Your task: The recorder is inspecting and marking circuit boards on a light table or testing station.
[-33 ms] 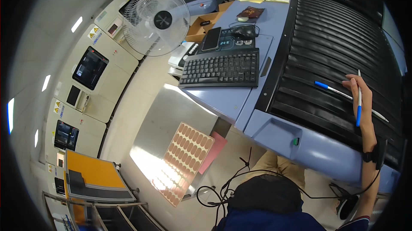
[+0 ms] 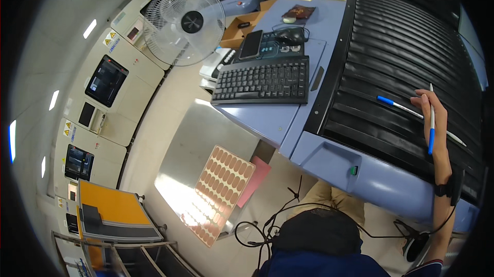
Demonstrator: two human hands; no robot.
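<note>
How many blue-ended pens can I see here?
2. One pen is in the right hand; the other pen lies on the black ribbed cover. A white tip beyond the hand may belong to a partly hidden third.

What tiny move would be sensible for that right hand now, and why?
Probably the right hand should gently firm its grip: a white-and-blue pen crosses it, and a blue-capped pen slants beside it against the ribbed black cover; a secure hold isn't evident.
</note>
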